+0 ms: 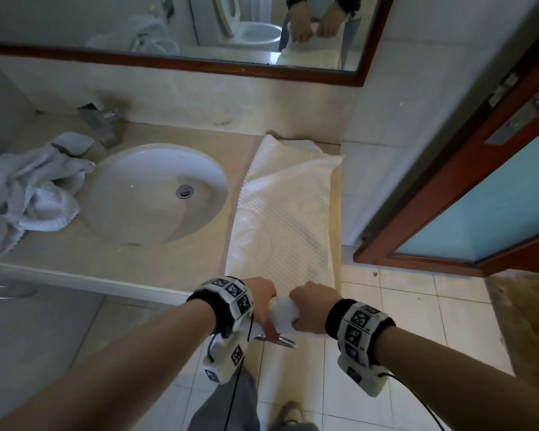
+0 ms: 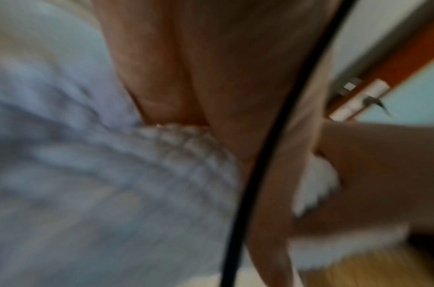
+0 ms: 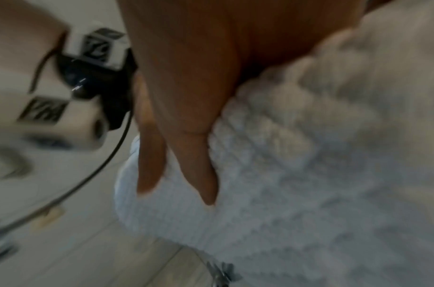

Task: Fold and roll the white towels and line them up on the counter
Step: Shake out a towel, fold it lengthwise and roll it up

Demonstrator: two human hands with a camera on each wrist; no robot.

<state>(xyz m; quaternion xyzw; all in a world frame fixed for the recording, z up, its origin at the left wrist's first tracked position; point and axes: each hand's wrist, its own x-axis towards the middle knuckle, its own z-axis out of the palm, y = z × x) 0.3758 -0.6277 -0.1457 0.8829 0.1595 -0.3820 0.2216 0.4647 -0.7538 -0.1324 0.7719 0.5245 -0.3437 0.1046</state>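
Laid lengthwise on the right part of the beige stone counter (image 1: pixel 168 250), right of the round white basin (image 1: pixel 156 194): a long white waffle-textured towel (image 1: pixel 280 213), far end crumpled against the wall, near end hanging over the counter's near edge. Gathered at that near end into a small tight roll, gripped from both sides. Left hand (image 1: pixel 263 301) curled round the roll's left end, fingers (image 2: pixel 176 77) pressed into the cloth. Right hand (image 1: pixel 313 307) curled round the right end, fingers (image 3: pixel 201 165) wrapped over the bumpy weave. Hands close together, nearly touching, just beyond the near edge. Far left on the counter, well apart: a crumpled heap of white towels (image 1: pixel 28 194), unfolded.
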